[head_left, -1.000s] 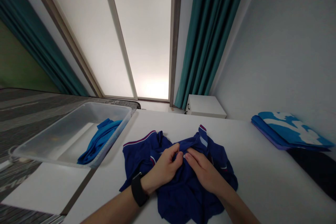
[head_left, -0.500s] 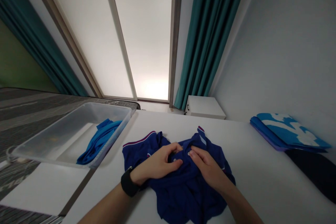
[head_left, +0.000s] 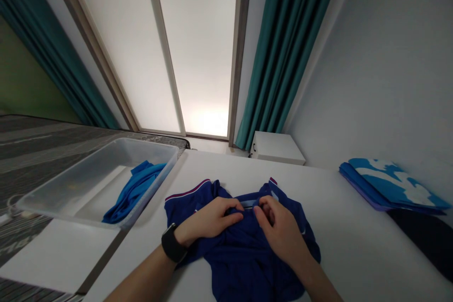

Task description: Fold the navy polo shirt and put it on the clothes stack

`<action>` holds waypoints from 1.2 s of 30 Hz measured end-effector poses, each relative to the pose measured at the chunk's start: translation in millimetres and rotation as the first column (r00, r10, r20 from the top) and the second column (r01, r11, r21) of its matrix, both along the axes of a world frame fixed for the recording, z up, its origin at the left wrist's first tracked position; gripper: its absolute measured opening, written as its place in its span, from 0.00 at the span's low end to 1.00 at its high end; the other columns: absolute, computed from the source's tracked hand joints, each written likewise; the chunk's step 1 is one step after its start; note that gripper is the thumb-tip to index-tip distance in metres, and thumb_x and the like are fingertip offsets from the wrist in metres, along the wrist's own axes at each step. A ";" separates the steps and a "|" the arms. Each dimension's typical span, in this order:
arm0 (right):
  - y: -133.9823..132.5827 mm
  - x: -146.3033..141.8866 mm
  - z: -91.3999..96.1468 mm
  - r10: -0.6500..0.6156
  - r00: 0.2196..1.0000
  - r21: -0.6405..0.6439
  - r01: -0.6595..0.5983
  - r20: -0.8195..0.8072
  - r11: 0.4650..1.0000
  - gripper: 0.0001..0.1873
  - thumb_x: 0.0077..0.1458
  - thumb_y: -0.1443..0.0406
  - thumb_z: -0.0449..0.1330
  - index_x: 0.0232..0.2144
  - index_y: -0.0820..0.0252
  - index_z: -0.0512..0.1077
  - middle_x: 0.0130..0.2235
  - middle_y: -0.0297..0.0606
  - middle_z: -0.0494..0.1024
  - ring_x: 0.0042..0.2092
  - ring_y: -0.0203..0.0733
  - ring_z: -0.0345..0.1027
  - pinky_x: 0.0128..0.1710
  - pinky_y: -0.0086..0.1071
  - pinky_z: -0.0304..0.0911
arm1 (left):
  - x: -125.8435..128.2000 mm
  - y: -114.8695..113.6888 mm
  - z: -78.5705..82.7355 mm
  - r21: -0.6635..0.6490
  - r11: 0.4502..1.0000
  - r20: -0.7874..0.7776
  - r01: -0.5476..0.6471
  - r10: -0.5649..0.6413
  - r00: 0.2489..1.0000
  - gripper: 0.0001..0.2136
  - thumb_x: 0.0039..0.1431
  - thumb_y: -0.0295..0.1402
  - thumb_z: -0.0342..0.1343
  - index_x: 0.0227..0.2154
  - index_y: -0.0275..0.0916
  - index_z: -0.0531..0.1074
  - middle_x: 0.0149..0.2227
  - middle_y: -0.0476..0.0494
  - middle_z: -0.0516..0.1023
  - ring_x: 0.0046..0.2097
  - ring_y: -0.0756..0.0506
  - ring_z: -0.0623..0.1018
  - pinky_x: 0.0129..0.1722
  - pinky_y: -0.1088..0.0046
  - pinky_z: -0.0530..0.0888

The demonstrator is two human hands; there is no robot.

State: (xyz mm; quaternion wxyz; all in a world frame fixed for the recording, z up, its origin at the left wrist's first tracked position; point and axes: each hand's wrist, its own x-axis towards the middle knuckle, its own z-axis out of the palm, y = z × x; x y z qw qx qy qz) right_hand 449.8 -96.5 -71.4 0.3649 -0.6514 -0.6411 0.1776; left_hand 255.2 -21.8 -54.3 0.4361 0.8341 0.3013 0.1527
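Note:
A dark blue polo shirt [head_left: 244,255] with striped trim lies bunched on the white table in front of me. My left hand [head_left: 219,217], with a black watch [head_left: 174,244] on its wrist, pinches the fabric at the left side of the neck opening. On the other side of that opening, my right hand [head_left: 278,224] grips the collar edge between thumb and curled fingers. Between both hands a lighter blue inner collar band shows. Part of the shirt is hidden under my hands and forearms.
To the left stands a clear plastic bin [head_left: 85,174] holding a bright blue garment [head_left: 136,191]. Folded blue-and-white cloth [head_left: 396,184] lies at the table's right, with a black cloth [head_left: 424,240] beside it. Beyond the table's far edge is a white cabinet [head_left: 278,147].
My hands have shifted at the collar, and the neck opening is spread wider, showing the inner band. My right hand has curled more. The view has tilted slightly.

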 end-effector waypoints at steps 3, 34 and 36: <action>1.4 -9.5 -7.6 -0.030 0.999 0.029 0.031 -0.024 0.999 0.08 0.57 0.58 0.55 0.29 0.55 0.65 0.27 0.32 0.66 0.29 0.39 0.61 0.30 0.33 0.55 | 0.0 -1.0 -0.3 -0.100 0.995 0.008 -0.001 0.002 1.000 0.08 0.60 0.33 0.54 0.39 0.37 0.76 0.32 0.49 0.76 0.31 0.49 0.71 0.32 0.77 0.66; -7.6 -7.2 0.1 0.089 0.856 0.029 -0.086 -0.510 0.996 0.07 0.56 0.60 0.53 0.29 0.55 0.64 0.27 0.31 0.66 0.30 0.38 0.61 0.32 0.31 0.61 | 2.8 -13.5 -0.5 -0.389 0.918 0.435 0.076 0.110 0.894 0.08 0.57 0.36 0.62 0.34 0.35 0.77 0.33 0.46 0.75 0.32 0.52 0.70 0.33 0.77 0.65; -7.8 -8.5 -2.1 0.080 0.887 0.045 -0.067 -0.454 0.997 0.06 0.56 0.61 0.53 0.30 0.56 0.65 0.28 0.31 0.65 0.30 0.38 0.62 0.32 0.31 0.60 | 0.8 -13.4 0.7 -0.348 0.934 0.430 0.081 0.083 0.899 0.07 0.57 0.34 0.61 0.34 0.35 0.78 0.34 0.45 0.76 0.33 0.51 0.71 0.34 0.76 0.66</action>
